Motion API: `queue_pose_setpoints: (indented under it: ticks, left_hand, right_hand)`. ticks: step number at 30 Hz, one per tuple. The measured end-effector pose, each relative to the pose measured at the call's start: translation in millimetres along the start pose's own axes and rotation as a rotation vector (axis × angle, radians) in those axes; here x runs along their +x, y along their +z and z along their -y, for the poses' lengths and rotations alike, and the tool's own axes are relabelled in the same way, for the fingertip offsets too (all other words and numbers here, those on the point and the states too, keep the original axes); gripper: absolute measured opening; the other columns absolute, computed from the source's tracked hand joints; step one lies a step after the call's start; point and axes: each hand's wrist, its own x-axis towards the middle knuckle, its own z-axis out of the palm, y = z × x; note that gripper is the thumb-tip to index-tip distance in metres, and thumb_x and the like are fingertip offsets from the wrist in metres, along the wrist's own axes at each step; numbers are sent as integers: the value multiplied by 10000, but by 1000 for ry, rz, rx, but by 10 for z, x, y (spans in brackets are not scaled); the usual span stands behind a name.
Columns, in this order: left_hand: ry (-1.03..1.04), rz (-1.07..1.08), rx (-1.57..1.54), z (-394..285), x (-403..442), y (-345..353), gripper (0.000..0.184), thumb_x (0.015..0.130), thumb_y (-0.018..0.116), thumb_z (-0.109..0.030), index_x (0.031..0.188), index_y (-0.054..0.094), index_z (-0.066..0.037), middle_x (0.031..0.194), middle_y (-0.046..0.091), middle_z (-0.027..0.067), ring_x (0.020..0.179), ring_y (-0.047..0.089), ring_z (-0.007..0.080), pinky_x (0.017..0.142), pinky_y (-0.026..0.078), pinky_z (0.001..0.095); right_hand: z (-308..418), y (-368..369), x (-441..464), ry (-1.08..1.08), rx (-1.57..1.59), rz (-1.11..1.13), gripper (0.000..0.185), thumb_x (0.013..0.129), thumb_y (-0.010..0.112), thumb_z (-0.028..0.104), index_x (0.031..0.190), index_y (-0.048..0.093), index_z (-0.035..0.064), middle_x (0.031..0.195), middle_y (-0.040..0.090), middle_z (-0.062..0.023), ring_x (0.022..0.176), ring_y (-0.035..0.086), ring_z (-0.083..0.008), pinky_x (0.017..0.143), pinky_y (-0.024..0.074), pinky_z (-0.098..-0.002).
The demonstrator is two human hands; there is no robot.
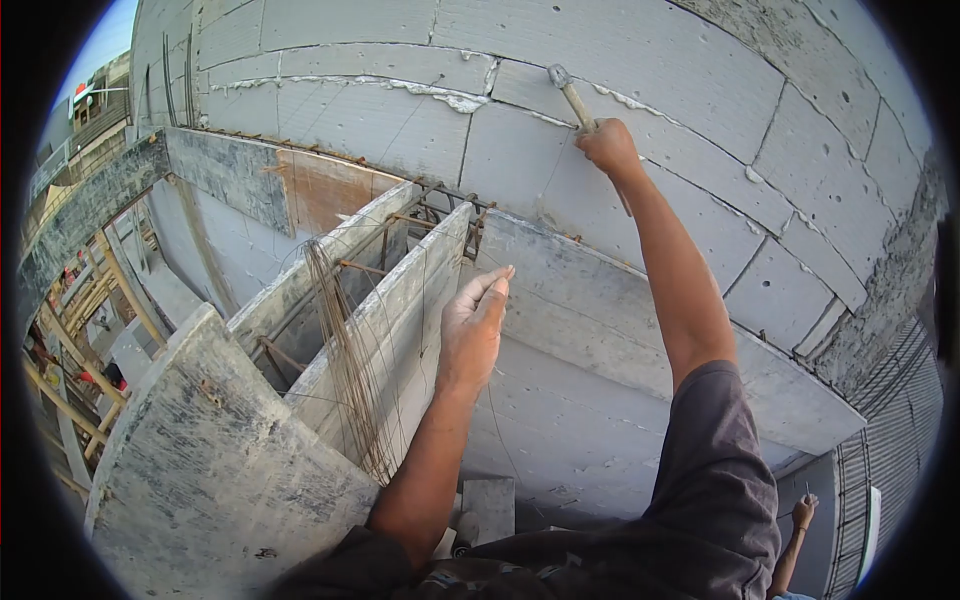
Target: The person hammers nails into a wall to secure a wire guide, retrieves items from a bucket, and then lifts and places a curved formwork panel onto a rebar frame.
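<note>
No text, label, brand, number or sign can be read. On the front of the dark shirt [600,552], some pale marks [490,573] can be seen at the lower edge, but it cannot be told whether letters are formed by them. On the hammer [574,100], no marking can be made out.

A tall wall of pale grey blocks [690,90] rises right in front of us, pitted here and there with small dark holes, whitish mortar [455,100] bulging from several joints. Along its right edge runs a strip of rough concrete [900,270], with ribbed sheeting [900,375] beyond. Off to the left, yellowish poles [131,290] stand slanted. It's daylight out here, with 1 corner of blue sky [105,40] showing above. Lower down there's a pale wall face [580,400].
</note>
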Motion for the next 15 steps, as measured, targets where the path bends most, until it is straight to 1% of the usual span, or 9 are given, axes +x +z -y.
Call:
queue_pose_setpoints:
  ticks: [1, 3, 4, 6, 7, 9, 10, 13, 15]
  left_hand:
    - [13, 12, 38, 39, -6, 22, 342, 1006, 596, -236, 1256, 647, -8, 686, 431, -102, 564, 349, -13, 490, 281, 176]
    - [30, 36, 122, 205, 5, 71, 347, 1008, 583, -220, 1261, 641, 10, 772, 536, -56, 652, 439, 15, 584, 366, 189]
    - [40, 47, 165, 241, -5, 109, 350, 1009, 577, -213, 1264, 638, 19, 814, 588, -33, 696, 484, 29, 631, 409, 195]
    - [66, 56, 236, 304, -48, 191, 352, 1010, 564, -200, 1267, 633, 30, 943, 649, 24, 808, 539, 69, 752, 445, 230]
    - [79, 61, 270, 323, -66, 234, 353, 1011, 557, -194, 1268, 631, 35, 1008, 680, 53, 864, 566, 89, 813, 462, 248]
    - [164, 67, 266, 420, -44, 270, 352, 1011, 550, -190, 1270, 629, 36, 1099, 688, 93, 957, 587, 126, 884, 458, 275]
    - [206, 67, 265, 418, -41, 274, 352, 1011, 546, -188, 1271, 628, 36, 1144, 691, 113, 1003, 597, 144, 920, 456, 288]
    - [123, 73, 292, 388, -53, 237, 351, 1009, 547, -190, 1268, 630, 32, 1193, 686, 145, 1094, 611, 181, 972, 448, 298]
    - [145, 68, 314, 465, -16, 210, 348, 1007, 545, -185, 1265, 631, 33, 1222, 677, 166, 1141, 609, 211, 999, 442, 311]
  right_hand:
    - [47, -32, -23, 89, 128, 61, 179, 785, 695, 136, 900, 724, 1, 815, 707, -166, 718, 667, -273, 628, 490, -427]
    - [144, -102, -69, 265, 382, 180, 129, 798, 717, 128, 888, 737, 37, 791, 698, -50, 677, 610, -117, 543, 419, -319]
    - [153, -80, -85, 288, 459, 195, 127, 799, 712, 110, 901, 734, 37, 818, 705, -44, 684, 612, -109, 535, 405, -312]
    - [151, -31, -141, 338, 615, 222, 135, 801, 701, 74, 928, 729, 36, 873, 720, -32, 699, 615, -92, 520, 377, -299]
    - [171, -23, -183, 346, 662, 195, 125, 790, 692, 58, 907, 723, 29, 831, 704, -41, 658, 596, -99, 507, 378, -293]
    - [225, 0, -243, 362, 758, 144, 106, 767, 673, 26, 866, 711, 16, 746, 672, -59, 577, 560, -112, 482, 379, -279]
    - [230, -3, -243, 372, 801, 147, 122, 765, 671, 21, 881, 706, 4, 753, 674, -70, 574, 561, -116, 482, 379, -274]
    - [212, 12, -239, 390, 921, 154, 148, 763, 665, 13, 902, 686, -34, 773, 682, -105, 574, 570, -134, 481, 383, -268]
    - [184, 48, -203, 375, 991, 152, 139, 770, 662, 17, 886, 669, -58, 787, 685, -128, 581, 586, -150, 478, 392, -277]
